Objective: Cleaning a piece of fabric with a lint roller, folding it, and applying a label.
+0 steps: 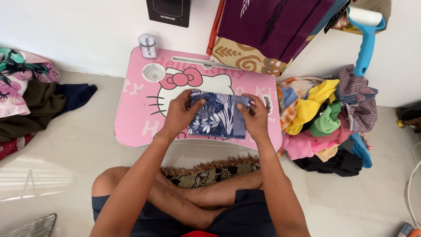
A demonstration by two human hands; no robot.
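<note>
A folded blue cloth with a white leaf print (pixel 215 115) lies on a small pink lap table (pixel 136 118) printed with a cartoon cat. My left hand (pixel 180 112) grips the cloth's left edge, thumb on top. The cloth's right edge, where plain blue-grey fabric shows, is pinched by my right hand (pixel 254 116). Both forearms reach forward from my crossed legs.
A heap of mixed coloured clothes (pixel 326 118) lies right of the table, another pile of clothes (pixel 30 94) at the left. A small white jar (pixel 148 45) stands at the table's back left by a cup hole. Purple patterned fabric (pixel 267 30) and a blue lint roller (pixel 366 35) hang behind.
</note>
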